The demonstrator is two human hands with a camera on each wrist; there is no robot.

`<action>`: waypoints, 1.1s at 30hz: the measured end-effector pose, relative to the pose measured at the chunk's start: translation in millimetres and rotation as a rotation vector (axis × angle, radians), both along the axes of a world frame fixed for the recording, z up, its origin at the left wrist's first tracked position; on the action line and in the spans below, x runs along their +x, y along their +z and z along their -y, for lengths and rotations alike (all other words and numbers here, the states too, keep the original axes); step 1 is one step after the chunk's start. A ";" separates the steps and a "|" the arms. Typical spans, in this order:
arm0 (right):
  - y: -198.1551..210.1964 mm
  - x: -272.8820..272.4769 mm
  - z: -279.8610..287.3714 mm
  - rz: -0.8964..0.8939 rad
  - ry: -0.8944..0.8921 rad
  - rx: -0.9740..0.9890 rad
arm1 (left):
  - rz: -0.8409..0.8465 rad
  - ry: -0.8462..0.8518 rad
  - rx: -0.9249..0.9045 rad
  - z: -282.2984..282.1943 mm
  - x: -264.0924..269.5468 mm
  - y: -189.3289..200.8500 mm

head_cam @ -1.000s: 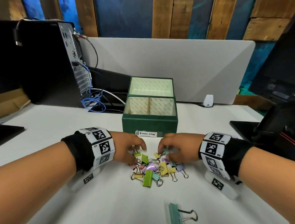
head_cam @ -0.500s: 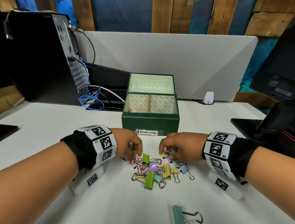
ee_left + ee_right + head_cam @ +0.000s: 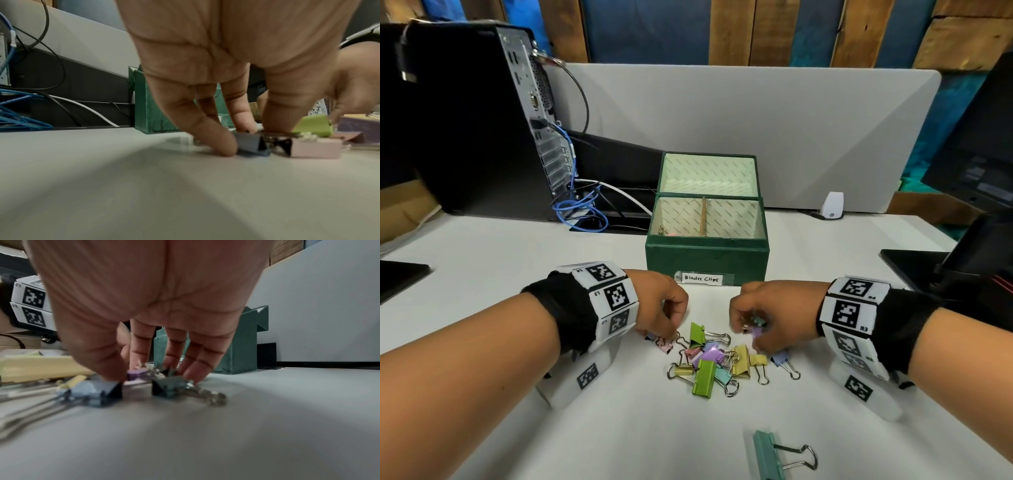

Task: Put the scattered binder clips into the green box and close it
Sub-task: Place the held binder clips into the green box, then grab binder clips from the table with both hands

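The green box (image 3: 707, 260) stands open on the white desk, its lid (image 3: 707, 174) upright behind it and a "Binder Clips" label on the front. Several coloured binder clips (image 3: 714, 363) lie in a pile in front of it. My left hand (image 3: 666, 334) curls down at the pile's left edge. In the left wrist view its fingers (image 3: 226, 142) and thumb pinch a small blue-grey clip (image 3: 249, 143) beside a pink clip (image 3: 314, 149). My right hand (image 3: 751, 329) curls over the pile's right edge and grips a purple clip (image 3: 135, 374) and a teal clip (image 3: 168, 386).
A large teal clip (image 3: 770, 455) lies alone near the front edge. A computer tower (image 3: 465, 120) with blue cables (image 3: 582, 212) stands back left. A grey divider (image 3: 756, 137) runs behind the box. A dark monitor base (image 3: 914, 263) is at the right.
Both hands stayed at the pile and their fingers have curled tighter round small clips at its left and right edges. The head view has shifted slightly.
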State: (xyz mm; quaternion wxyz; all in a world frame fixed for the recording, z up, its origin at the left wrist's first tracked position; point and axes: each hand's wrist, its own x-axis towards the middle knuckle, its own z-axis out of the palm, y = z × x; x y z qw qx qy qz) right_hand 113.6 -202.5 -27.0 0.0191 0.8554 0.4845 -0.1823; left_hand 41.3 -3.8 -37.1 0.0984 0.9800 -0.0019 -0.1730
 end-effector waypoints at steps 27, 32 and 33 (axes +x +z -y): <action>47.4 11.2 -18.7 0.029 -0.086 0.361 | 0.160 0.009 -0.077 0.7 -1.6 7.1; 78.6 36.0 -42.0 0.298 -0.111 0.733 | 0.240 0.045 -0.212 -1.3 -2.1 12.5; 77.0 42.2 -44.9 0.327 -0.119 0.692 | 0.260 0.064 -0.255 -1.7 -2.4 15.6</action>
